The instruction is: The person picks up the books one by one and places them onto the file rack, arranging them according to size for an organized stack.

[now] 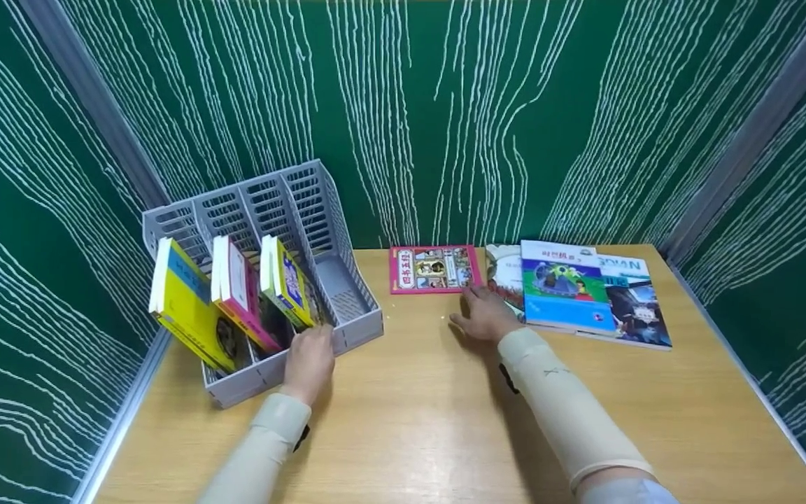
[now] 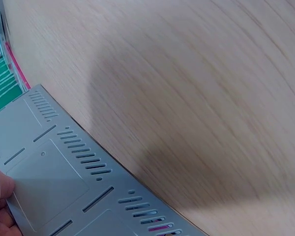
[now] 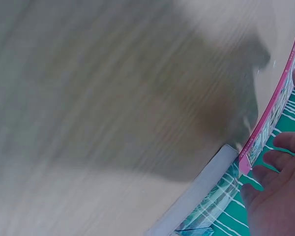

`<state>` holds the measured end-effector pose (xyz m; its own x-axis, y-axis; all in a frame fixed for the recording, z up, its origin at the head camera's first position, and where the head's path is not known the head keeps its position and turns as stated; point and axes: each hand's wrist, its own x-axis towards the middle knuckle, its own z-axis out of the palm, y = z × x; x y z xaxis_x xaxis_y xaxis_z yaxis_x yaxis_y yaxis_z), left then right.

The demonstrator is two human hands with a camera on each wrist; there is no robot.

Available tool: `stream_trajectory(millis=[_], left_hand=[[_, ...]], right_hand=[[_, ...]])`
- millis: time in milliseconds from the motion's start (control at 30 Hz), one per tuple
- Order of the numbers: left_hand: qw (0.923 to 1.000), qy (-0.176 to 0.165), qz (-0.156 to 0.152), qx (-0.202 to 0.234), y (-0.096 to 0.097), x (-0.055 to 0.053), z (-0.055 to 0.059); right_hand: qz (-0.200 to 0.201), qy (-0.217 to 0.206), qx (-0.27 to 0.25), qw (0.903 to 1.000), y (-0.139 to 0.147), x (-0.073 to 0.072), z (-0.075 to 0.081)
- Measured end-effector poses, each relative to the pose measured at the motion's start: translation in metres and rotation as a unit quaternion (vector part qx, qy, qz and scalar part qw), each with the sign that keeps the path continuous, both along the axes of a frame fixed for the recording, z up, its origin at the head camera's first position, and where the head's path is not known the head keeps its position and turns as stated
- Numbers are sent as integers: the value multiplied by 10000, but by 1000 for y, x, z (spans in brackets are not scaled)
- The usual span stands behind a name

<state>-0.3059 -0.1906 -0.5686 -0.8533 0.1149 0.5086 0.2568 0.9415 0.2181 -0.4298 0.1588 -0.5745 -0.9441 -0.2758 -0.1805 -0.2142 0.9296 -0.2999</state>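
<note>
A grey file rack [image 1: 357, 332] with several slots stands at the left. A yellow book [image 1: 193, 304], a pink-spined book [image 1: 243, 301] and a yellow-green book [image 1: 287, 283] lean upright in it. My left hand [image 1: 310, 357] grips the rack's front edge; in the left wrist view the thumb lies against the slotted front wall. My right hand [image 1: 487, 315], fingers spread, hovers or rests at the lower right corner of a pink book [image 1: 431, 269] lying flat; contact is unclear. In the right wrist view the right hand [image 3: 280, 172] has nothing between its fingers.
Right of the pink book lie a white book [image 1: 504, 269], a blue-green book [image 1: 564, 283] overlapping it, and a dark-covered book [image 1: 644, 315] partly underneath. They rest on a wooden table [image 1: 410, 420], with green white-lined walls [image 1: 431, 140] behind and at the sides.
</note>
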Motion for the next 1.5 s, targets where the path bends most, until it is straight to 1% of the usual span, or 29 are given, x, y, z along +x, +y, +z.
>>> stream_trajectory(millis=[133,333,467,567,733,900,1000,1133,1267,1433,1500], left_hand=[[10000,62,-57,48,0,0,0],[9997,-152,-58,187,-2,0,0],[9993,-259,-10,276,-2,2,0],[9992,-291,-33,271,-1,4,-2],[9994,-230,-49,258,1,5,-5],[9996,-169,-47,225,1,4,-3],[9998,-126,-24,151,1,5,0],[9998,-141,32,113,1,3,3],[9997,-212,13,154,2,0,3],[9995,-246,19,219,-3,-2,1],[9995,-221,2,212,-1,-2,1]], right_hand=[[59,67,95,9999,-3,-4,-3],[-63,-335,168,9993,-11,-9,-3],[-52,-413,227,9989,-15,-9,-3],[-66,-445,329,9984,-14,-9,-5],[-57,-425,396,9983,-13,-9,-8],[-70,-387,485,9980,-18,-11,-8],[14,-86,586,9982,-22,-11,-7],[301,552,618,9961,-26,-7,-4],[461,924,628,9927,-27,3,1],[725,1253,785,9864,-30,17,3],[788,1368,802,9842,-26,25,3]])
